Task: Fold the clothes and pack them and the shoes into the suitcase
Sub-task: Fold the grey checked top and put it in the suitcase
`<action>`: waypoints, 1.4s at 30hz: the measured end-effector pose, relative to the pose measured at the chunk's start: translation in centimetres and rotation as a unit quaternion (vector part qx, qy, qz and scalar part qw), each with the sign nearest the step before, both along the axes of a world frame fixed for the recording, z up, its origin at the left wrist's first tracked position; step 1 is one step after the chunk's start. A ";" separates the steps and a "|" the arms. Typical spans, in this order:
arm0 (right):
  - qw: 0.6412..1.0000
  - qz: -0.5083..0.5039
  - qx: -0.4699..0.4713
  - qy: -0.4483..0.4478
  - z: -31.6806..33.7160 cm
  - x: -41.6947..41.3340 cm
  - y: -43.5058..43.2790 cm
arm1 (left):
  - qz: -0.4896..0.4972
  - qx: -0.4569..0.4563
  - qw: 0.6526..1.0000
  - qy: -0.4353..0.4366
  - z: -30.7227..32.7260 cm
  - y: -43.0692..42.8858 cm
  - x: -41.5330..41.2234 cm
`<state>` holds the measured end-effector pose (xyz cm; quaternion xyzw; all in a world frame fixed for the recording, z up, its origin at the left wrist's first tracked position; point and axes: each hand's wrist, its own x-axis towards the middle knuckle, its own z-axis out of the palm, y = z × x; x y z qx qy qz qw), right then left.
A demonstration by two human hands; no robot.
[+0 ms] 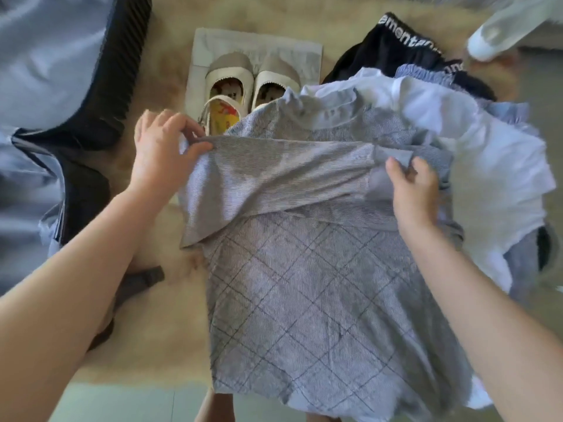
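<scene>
Your left hand (pixel 158 153) and right hand (pixel 411 187) each pinch the grey shirt's (pixel 304 284) folded-over edge, shoes (pixel 243 83) just beyond your left fingers.

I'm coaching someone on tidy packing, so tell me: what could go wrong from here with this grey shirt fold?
1. The grey checked knit T-shirt lies partly on the loose heap of white and blue clothes, so the fold may come out lumpy or drag them along.
2. Its top edge overlaps the beige slip-on shoes and could catch them.
3. The left hand and right hand only pinch the folded edge; so thin a grip may slip.
</scene>
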<state>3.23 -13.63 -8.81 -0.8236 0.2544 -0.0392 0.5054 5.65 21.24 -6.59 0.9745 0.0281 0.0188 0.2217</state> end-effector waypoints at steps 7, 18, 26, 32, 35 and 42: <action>1.000 -0.019 -0.019 -0.015 1.7 -0.2 -6.3 | -0.048 -0.001 0.997 -0.064 0.9 -4.8 -0.4; 0.980 0.013 -0.189 0.065 -2.0 -1.0 -9.0 | -0.016 0.085 0.993 -0.083 -1.9 -10.6 0.3; 0.974 0.011 -0.218 0.054 -1.7 -0.5 -9.8 | -0.113 0.109 0.987 -0.028 -2.3 -9.4 -0.4; 0.960 -0.011 -0.273 0.067 -2.1 -1.1 -9.8 | -0.055 0.089 0.993 -0.047 -2.1 -11.4 -0.1; 0.941 -0.013 -0.330 0.067 -1.7 -1.6 -8.5 | -0.078 0.072 0.992 -0.068 -2.0 -12.9 -1.9; 0.872 0.296 -0.382 -0.072 -3.2 -5.5 -4.9 | -0.328 0.113 0.937 0.049 -5.3 -15.2 -6.6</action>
